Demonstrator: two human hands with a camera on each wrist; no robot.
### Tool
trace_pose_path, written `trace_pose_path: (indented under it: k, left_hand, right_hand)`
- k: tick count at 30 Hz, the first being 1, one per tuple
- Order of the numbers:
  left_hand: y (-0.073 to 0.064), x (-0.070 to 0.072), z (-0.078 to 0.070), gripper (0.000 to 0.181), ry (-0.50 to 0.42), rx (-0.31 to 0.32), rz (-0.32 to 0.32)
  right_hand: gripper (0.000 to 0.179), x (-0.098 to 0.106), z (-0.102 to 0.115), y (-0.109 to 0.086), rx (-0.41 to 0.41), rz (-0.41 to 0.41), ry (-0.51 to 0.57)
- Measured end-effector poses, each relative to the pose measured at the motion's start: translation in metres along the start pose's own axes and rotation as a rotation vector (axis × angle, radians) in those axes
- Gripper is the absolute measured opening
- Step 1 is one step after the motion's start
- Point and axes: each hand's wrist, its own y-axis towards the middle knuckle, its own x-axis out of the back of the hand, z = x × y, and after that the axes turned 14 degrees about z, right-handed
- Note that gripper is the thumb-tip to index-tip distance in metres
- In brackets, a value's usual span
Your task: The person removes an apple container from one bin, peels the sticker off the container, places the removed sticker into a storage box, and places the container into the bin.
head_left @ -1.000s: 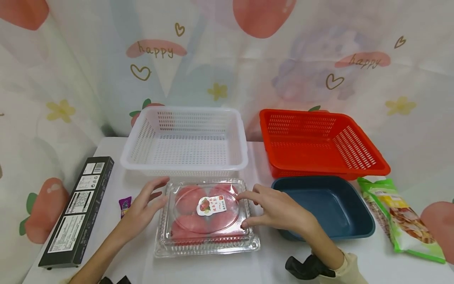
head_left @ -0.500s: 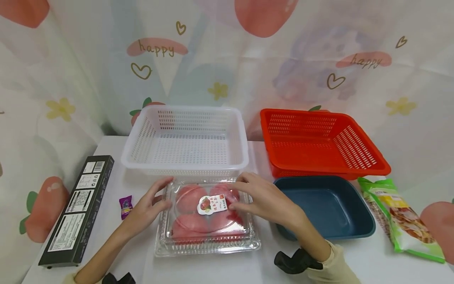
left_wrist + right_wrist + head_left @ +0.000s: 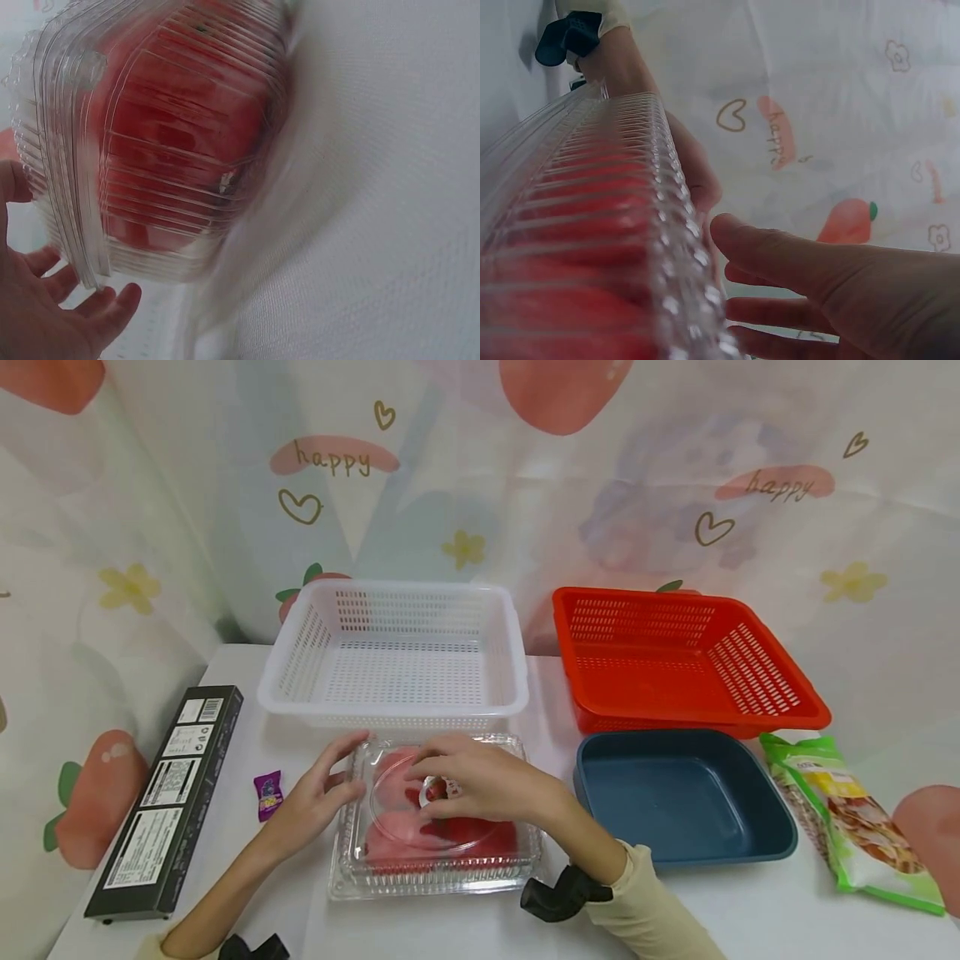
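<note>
A clear plastic clamshell box (image 3: 435,877) with several round red fruits (image 3: 180,142) inside lies at the front middle. My left hand (image 3: 318,797) is at its left side. In the left wrist view, the fingertips (image 3: 129,296) touch or nearly touch the box's ridged rim. Over the lid reaches my right hand (image 3: 487,781), its fingers loosely bent and pointing left, partly covering the sticker (image 3: 438,789). In the right wrist view the thumb (image 3: 735,225) is close to the lid's top; I cannot tell whether it touches.
Behind the box is a white basket (image 3: 390,714), with a red basket (image 3: 690,722) right of it. A dark blue basin (image 3: 686,793) and a green-white food bag (image 3: 862,827) are at right. At left lie a purple candy packet (image 3: 267,795) and a long black box (image 3: 165,810).
My right hand has moved left from the clamshell's right edge to over its sticker. The left hand has shifted slightly right toward the box's left rim. The box stays in place.
</note>
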Motion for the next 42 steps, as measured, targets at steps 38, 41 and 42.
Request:
trace_pose_path:
  k: [38, 41, 42]
  left_hand:
    - [-0.0003, -0.0022, -0.0005, 0.058, -0.025, 0.029, -0.001]
    - [-0.0003, -0.0019, -0.0004, 0.058, -0.027, 0.028, 0.001]
    - [-0.0003, -0.0018, -0.0005, 0.058, -0.027, 0.027, 0.002]
  right_hand:
    - [0.005, -0.0044, -0.0065, 0.0108, 0.049, 0.046, -0.105]
    - [0.005, -0.0050, -0.0072, 0.0114, 0.058, 0.052, -0.125]
    - [0.005, -0.0050, -0.0075, 0.0116, 0.063, 0.052, -0.127]
